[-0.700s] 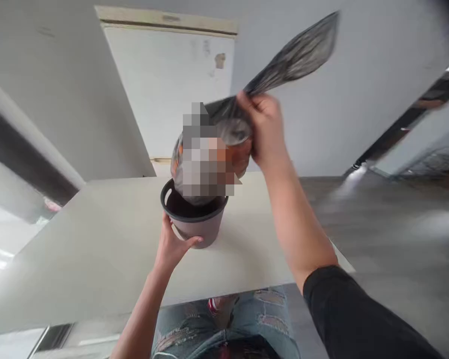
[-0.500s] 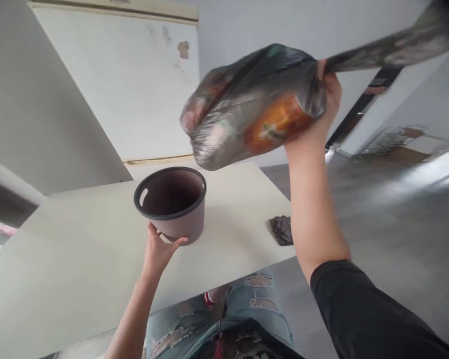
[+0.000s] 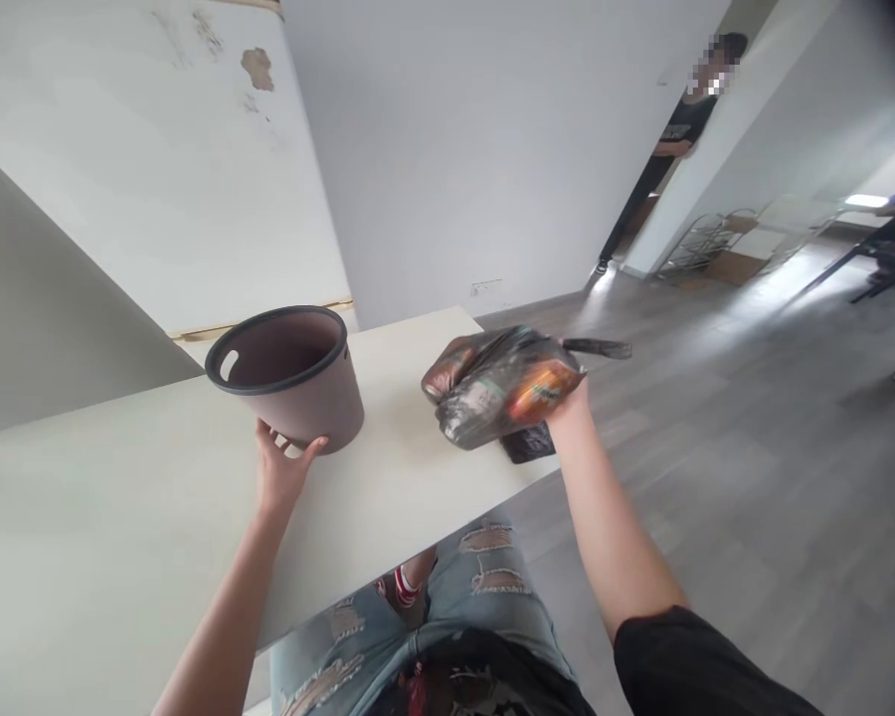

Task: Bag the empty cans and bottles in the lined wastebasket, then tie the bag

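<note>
A small round brownish bin [image 3: 287, 373] with a dark rim stands empty on the pale table [image 3: 104, 537]. My left hand [image 3: 281, 470] cups its near side at the base. My right hand [image 3: 571, 400] is closed on the neck of a filled dark translucent bag [image 3: 492, 388], which hangs low over the table's right end. Orange and white packaging shows through the bag. A small dark flat thing [image 3: 528, 443] lies on the table just under the bag.
A white fridge [image 3: 156, 169] stands behind the table. Grey plank floor [image 3: 716, 477] stretches to the right. A person in dark clothes [image 3: 667, 149] stands in a far doorway. A wire rack [image 3: 705, 244] and a dark table sit further right.
My right hand has lifted the full bag out of the bin, swung it right and lowered it to the table's right end. The left hand stayed on the bin.
</note>
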The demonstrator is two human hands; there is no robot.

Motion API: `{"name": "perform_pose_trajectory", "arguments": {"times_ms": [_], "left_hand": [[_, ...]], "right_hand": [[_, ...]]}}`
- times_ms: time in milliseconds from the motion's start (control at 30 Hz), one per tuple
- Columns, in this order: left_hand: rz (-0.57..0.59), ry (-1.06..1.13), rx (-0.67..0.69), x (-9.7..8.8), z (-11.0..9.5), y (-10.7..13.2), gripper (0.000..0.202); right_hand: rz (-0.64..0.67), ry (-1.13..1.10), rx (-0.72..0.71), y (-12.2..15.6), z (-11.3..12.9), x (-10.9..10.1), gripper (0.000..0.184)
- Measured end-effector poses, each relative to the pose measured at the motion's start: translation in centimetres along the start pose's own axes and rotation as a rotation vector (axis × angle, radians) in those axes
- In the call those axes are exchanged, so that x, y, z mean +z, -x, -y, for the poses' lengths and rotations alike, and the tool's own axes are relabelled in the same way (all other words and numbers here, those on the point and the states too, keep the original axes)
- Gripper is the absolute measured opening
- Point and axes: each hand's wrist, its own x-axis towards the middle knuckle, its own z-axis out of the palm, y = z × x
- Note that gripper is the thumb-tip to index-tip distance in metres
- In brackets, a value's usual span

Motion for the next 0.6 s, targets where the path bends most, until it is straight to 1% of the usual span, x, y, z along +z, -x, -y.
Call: {"name": "perform_pose_trajectory", "arguments": {"times_ms": [67,100,233,333,400,467,533,600], "left_hand": [[0.001,-0.02,-0.003,0.3,0.8,0.3,0.121],[0.001,-0.031,-0.004,0.4,1.1,0.4,0.118],[0.003,-0.074,-0.012,0.4,2.2,0.5,0.115],[0.008,-0.09,-0.022,0.3,2.2,0.4,0.114],[0.004,-0.088,-0.025,0.3,2.2,0.4,0.113],[-0.004,-0.081,-0.027,0.3,2.3,0.3,0.111],[-0.006,-0.07,-0.024,0.3,2.5,0.3,0.108],[-0.002,-0.055,-0.016,0.3,2.6,0.3,0.106]], "right_hand": [[-0.046,-0.076,0.162,0.6,-1.8,-0.7,0.035],[-0.05,-0.107,0.209,0.6,-2.4,-0.9,0.032],[-0.04,-0.069,0.262,-1.1,-3.9,-1.1,0.032],[-0.031,-0.044,0.314,-2.8,-4.3,-0.9,0.032],[0.008,-0.002,0.352,-3.4,-4.4,-0.9,0.031],[0.039,0.059,0.336,-3.5,-4.6,-1.2,0.031],[0.023,0.115,0.254,-3.3,-4.8,-2.1,0.035],[0.02,0.193,0.173,-3.0,-4.9,-3.4,0.043]]}}
